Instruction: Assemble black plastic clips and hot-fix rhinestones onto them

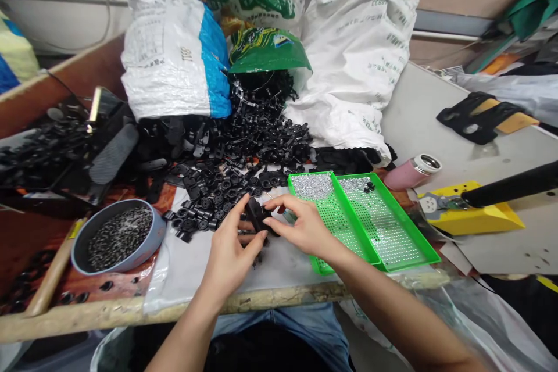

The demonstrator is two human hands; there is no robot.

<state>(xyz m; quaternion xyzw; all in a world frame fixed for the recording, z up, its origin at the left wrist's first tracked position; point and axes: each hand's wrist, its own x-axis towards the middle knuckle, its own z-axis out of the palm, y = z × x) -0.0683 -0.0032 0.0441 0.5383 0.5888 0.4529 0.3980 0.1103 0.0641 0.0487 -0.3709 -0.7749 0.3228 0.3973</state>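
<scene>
**Two hands gripping one black part near the table's front edge**

Both hands are meeting over a small black plastic part (255, 215), which is sitting just above the white sheet (192, 267) a little back from the worn table edge (131, 311). The left hand (229, 250) is curling its fingers around the part from below and the left. The right hand (305, 224) is pinching it from the right with thumb and fingertips. Neither hand is lying flat or loose; both are gripping the same piece.

Just behind the hands, a pile of black parts (244, 145) is spilling forward out of a green bag (265, 49), its front fringe almost touching the left fingers. Immediately to the right, two green perforated trays (392, 244) are lying side by side, the near corner of the left one touching the right wrist, so room on that side is tight. To the left, a grey bowl (87, 244) of small metal pieces is sitting near the sheet's edge, with a wooden handle (52, 273) lying beyond it. The only open strip is showing on the sheet between the hands and the table's edge.

Further back, white sacks (357, 58) are leaning against the wall. A pink flask (412, 171) is lying beyond the trays, and a yellow tool (475, 218) is resting well to the right.
</scene>
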